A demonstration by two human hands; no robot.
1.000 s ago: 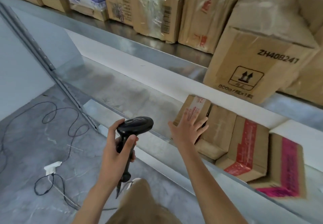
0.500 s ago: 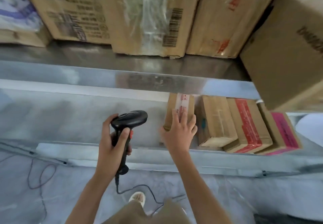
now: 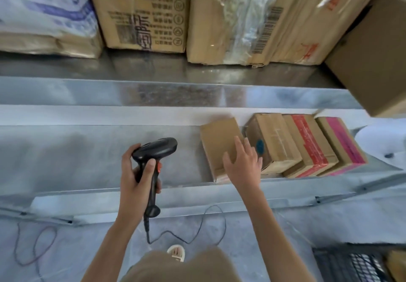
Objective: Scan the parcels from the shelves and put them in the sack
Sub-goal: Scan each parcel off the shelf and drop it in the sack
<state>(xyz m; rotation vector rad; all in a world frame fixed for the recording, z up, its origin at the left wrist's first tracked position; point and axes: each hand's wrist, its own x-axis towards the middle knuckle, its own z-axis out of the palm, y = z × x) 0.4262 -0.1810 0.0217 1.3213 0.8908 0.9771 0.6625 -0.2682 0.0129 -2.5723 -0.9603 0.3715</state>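
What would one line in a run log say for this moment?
left hand: grips scanner | right hand: fingers on plain parcel on lower shelf | scan: not yet done

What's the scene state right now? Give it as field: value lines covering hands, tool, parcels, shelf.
left hand: grips the black handheld barcode scanner, head aimed toward the shelf
right hand: fingers spread, resting on the plain brown cardboard parcel
parcel row: plain parcel at the left end, then a brown box with a blue round sticker, a red-taped box, a pink-taped box
lower metal shelf: holds the row
upper shelf: larger cartons
scanner cable: trails across the floor
sack: cannot tell
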